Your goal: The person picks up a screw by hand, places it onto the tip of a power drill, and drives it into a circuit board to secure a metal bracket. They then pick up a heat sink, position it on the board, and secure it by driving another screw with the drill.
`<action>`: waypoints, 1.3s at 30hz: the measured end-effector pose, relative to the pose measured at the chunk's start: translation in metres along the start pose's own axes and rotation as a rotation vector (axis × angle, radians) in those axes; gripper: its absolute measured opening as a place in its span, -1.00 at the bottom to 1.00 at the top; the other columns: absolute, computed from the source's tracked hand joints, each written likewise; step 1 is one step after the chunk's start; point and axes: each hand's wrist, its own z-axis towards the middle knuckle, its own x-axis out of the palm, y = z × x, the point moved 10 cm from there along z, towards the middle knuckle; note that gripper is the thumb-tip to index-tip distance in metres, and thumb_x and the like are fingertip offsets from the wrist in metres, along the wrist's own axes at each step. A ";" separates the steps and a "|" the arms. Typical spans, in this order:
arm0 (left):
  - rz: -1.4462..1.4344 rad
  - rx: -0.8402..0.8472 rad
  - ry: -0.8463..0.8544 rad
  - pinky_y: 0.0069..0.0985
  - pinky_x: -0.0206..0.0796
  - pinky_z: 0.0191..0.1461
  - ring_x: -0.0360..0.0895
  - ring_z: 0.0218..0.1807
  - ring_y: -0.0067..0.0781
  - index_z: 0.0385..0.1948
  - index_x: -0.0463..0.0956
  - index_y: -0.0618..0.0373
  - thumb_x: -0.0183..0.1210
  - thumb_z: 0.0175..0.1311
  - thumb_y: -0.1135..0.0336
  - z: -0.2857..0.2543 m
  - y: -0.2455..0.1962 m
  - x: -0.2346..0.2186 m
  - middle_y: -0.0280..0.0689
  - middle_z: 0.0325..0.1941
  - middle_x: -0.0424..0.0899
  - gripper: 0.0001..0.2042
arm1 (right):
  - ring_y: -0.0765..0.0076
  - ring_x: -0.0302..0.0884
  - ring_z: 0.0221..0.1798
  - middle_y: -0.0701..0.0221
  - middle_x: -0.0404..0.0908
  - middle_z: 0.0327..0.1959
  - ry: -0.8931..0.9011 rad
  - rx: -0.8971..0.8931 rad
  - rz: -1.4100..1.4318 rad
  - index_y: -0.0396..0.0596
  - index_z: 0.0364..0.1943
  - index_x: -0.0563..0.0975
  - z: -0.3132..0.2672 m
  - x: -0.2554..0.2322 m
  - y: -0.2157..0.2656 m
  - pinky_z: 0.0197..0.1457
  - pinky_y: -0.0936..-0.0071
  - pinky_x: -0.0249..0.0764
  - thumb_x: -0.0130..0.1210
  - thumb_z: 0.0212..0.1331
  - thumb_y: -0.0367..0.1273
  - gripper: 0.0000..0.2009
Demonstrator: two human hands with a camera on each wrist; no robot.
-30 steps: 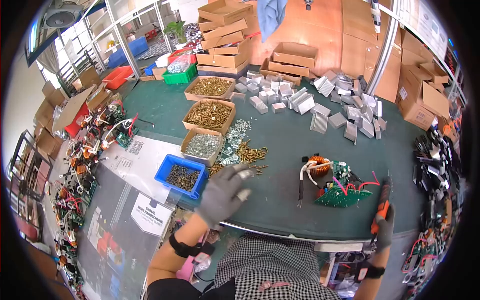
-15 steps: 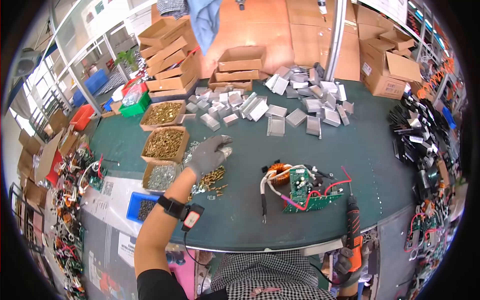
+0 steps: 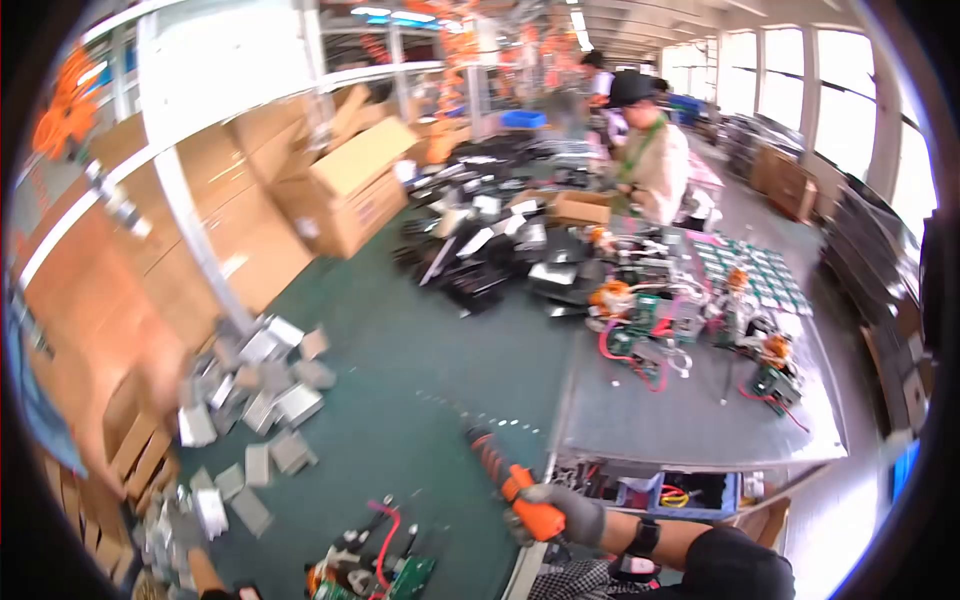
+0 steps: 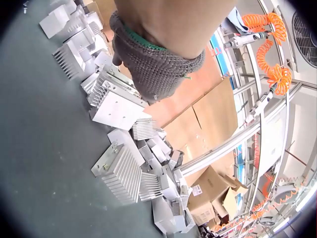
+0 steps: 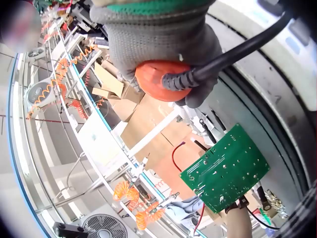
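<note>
My gloved right hand (image 3: 565, 512) grips an orange electric screwdriver (image 3: 492, 462), its dark shaft pointing away over the green tabletop. From behind, the right wrist view shows the driver's orange end cap (image 5: 161, 82) and black cable inside the curled glove. My gloved left hand (image 4: 153, 69) reaches in among silver finned heat sinks (image 4: 119, 109); its fingers are hidden behind the glove's back, so I cannot tell what they hold. At the near edge of the head view lies a green circuit board (image 3: 408, 578) with wires and a copper coil; its soldered underside (image 5: 225, 168) faces the right wrist camera.
Black parts (image 3: 490, 240) are heaped at the far side of the table. Wired boards (image 3: 650, 320) fill a grey table on the right, where another person (image 3: 655, 165) stands farther back. An open carton (image 3: 350, 190) stands behind, beside a metal post (image 3: 200, 240).
The head view has swung far to the right and is blurred. My left hand has gone forward from the loose screws to the heat sinks. The right hand keeps hold of the screwdriver.
</note>
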 end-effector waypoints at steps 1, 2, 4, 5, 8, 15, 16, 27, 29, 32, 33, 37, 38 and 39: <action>0.048 -0.030 0.041 -0.36 0.31 0.19 0.47 0.09 -0.18 0.14 0.36 0.12 0.04 0.28 0.22 -0.004 -0.010 -0.002 -0.15 0.00 0.54 -0.60 | 0.36 0.47 -0.36 0.33 0.48 -0.32 0.060 0.019 0.008 -0.12 0.04 0.30 0.002 0.002 -0.002 -0.30 0.40 0.45 0.12 0.12 -0.16 -0.52; 0.086 -0.058 0.074 -0.35 0.30 0.19 0.47 0.08 -0.15 0.12 0.37 0.13 0.04 0.28 0.22 -0.012 -0.017 -0.006 -0.14 -0.01 0.55 -0.60 | 0.37 0.49 -0.36 0.33 0.48 -0.32 -0.014 -0.002 -0.028 -0.11 0.03 0.30 -0.001 0.002 0.001 -0.32 0.43 0.46 0.12 0.14 -0.17 -0.55; 0.115 -0.079 0.111 -0.32 0.29 0.18 0.47 0.07 -0.10 0.09 0.39 0.16 0.04 0.27 0.20 -0.025 -0.024 -0.014 -0.10 -0.03 0.56 -0.61 | 0.40 0.51 -0.38 0.34 0.48 -0.32 -0.054 -0.004 -0.064 -0.10 -0.03 0.33 0.003 -0.004 -0.001 -0.36 0.45 0.51 0.12 0.17 -0.18 -0.60; 0.124 -0.084 0.122 -0.31 0.29 0.18 0.47 0.06 -0.08 0.08 0.40 0.17 0.04 0.27 0.20 -0.030 -0.027 -0.018 -0.09 -0.04 0.56 -0.61 | 0.40 0.52 -0.39 0.34 0.49 -0.32 -0.052 0.008 -0.048 -0.10 -0.03 0.33 0.001 -0.003 -0.001 -0.37 0.44 0.51 0.13 0.17 -0.18 -0.61; 0.131 -0.084 0.157 -0.27 0.27 0.17 0.47 0.03 -0.01 0.03 0.44 0.22 0.05 0.27 0.18 -0.044 -0.029 -0.030 -0.04 -0.07 0.57 -0.62 | 0.38 0.52 -0.44 0.33 0.50 -0.31 -0.025 0.045 -0.031 -0.09 -0.05 0.34 0.003 -0.001 -0.003 -0.39 0.43 0.53 0.14 0.18 -0.18 -0.61; 0.348 -0.076 0.092 -0.23 0.31 0.07 0.50 -0.03 0.09 0.13 0.36 0.23 0.05 0.12 0.32 -0.072 -0.059 -0.068 0.04 0.03 0.54 -0.52 | 0.40 0.56 -0.45 0.36 0.53 -0.34 -0.082 0.047 -0.170 -0.07 -0.05 0.35 0.002 -0.006 0.000 -0.43 0.47 0.56 0.18 0.15 -0.14 -0.58; 0.389 -0.066 0.100 -0.23 0.31 0.07 0.50 -0.03 0.09 0.14 0.36 0.22 0.05 0.12 0.32 -0.078 -0.076 -0.079 0.04 0.04 0.54 -0.52 | 0.40 0.56 -0.45 0.36 0.53 -0.34 -0.088 0.049 -0.178 -0.07 -0.05 0.35 0.002 -0.006 0.000 -0.42 0.47 0.56 0.18 0.16 -0.13 -0.58; 0.577 -0.018 0.134 -0.22 0.31 0.08 0.49 0.02 0.08 0.18 0.32 0.17 0.01 0.13 0.34 -0.123 -0.165 -0.122 0.08 0.06 0.52 -0.50 | 0.45 0.51 -0.36 0.37 0.48 -0.31 -0.009 -0.130 -0.761 -0.09 -0.12 0.38 0.045 -0.001 0.042 -0.33 0.54 0.44 0.22 0.09 -0.11 -0.57; 0.500 0.045 0.048 -0.22 0.32 0.08 0.48 0.06 0.06 0.22 0.29 0.11 -0.01 0.15 0.35 -0.123 -0.141 -0.124 0.09 0.05 0.52 -0.49 | 0.40 0.54 -0.28 0.29 0.51 -0.24 -0.041 -0.129 -1.054 -0.14 -0.05 0.39 0.057 0.007 0.058 -0.25 0.51 0.45 0.22 0.08 -0.11 -0.52; 0.634 -0.120 0.048 -0.23 0.32 0.09 0.46 0.10 0.04 0.25 0.25 0.08 -0.03 0.18 0.37 -0.138 -0.160 -0.141 0.09 0.06 0.51 -0.49 | 0.33 0.55 -0.15 0.19 0.53 -0.13 -0.121 -0.329 -1.425 -0.21 0.10 0.33 0.067 0.005 0.097 -0.11 0.46 0.46 0.22 0.08 -0.09 -0.40; 0.721 -0.215 0.074 -0.24 0.32 0.10 0.45 0.12 0.03 0.26 0.24 0.07 -0.04 0.19 0.38 -0.144 -0.167 -0.151 0.09 0.07 0.50 -0.49 | 0.32 0.54 -0.10 0.16 0.53 -0.09 -0.157 -0.433 -1.530 -0.23 0.16 0.31 0.066 0.007 0.111 -0.06 0.44 0.46 0.22 0.08 -0.09 -0.35; 0.578 -0.020 0.075 -0.29 0.33 0.10 0.46 0.11 -0.03 0.19 0.31 0.17 -0.04 0.22 0.41 -0.143 -0.144 -0.152 0.05 0.06 0.51 -0.55 | 0.26 0.58 -0.18 0.22 0.60 -0.20 -0.468 -1.031 -1.127 -0.14 0.32 0.08 0.012 0.010 0.262 -0.05 0.45 0.48 0.18 0.10 -0.25 -0.27; 0.567 0.013 0.084 -0.30 0.33 0.10 0.46 0.11 -0.04 0.17 0.33 0.20 -0.03 0.22 0.41 -0.142 -0.140 -0.153 0.04 0.05 0.52 -0.58 | 0.40 0.52 -0.36 0.38 0.58 -0.33 -0.502 -1.066 -0.963 -0.13 0.33 0.05 -0.012 0.016 0.304 -0.21 0.50 0.49 0.13 0.15 -0.27 -0.30; 0.556 0.045 0.095 -0.31 0.33 0.09 0.46 0.11 -0.05 0.14 0.36 0.22 -0.03 0.23 0.41 -0.140 -0.133 -0.152 0.03 0.03 0.52 -0.60 | 0.37 0.48 -0.39 0.35 0.54 -0.36 -0.592 -1.068 -0.713 -0.11 0.26 0.11 -0.026 0.004 0.340 -0.30 0.44 0.47 0.13 0.13 -0.26 -0.36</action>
